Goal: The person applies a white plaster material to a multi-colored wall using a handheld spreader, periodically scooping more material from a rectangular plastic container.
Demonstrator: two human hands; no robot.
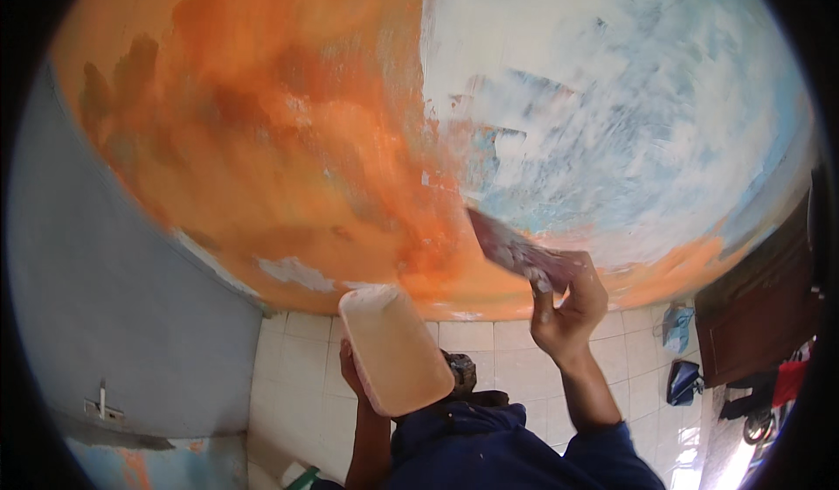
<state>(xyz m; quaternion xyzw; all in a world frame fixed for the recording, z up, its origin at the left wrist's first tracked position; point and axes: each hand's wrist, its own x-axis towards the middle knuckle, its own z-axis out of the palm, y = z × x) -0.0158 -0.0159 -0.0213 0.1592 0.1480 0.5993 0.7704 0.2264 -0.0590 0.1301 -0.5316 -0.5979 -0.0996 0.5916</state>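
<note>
My left hand (351, 369) grips a shallow, rectangular cream tub (402, 355) by its left side, tilted; most of its fingers are hidden behind it. White smears show at its far end. My right hand (572, 311) is closed around a wide, flat putty knife (511, 247), held up at the right with its far edge close to the wall; whether it touches I cannot tell. White paste marks the blade and the fingers. Ahead, the orange wall (288, 175) carries a large patch of streaky white filler (612, 123) on its right, with bluish areas showing through.
A grey wall (149, 289) with a socket box (103, 410) stands at the left. Pale floor tiles (301, 359) lie below. At the right are a brown door (756, 328), a blue plastic bag (677, 328), a dark blue bag-like object (683, 383) and red cloth (789, 383).
</note>
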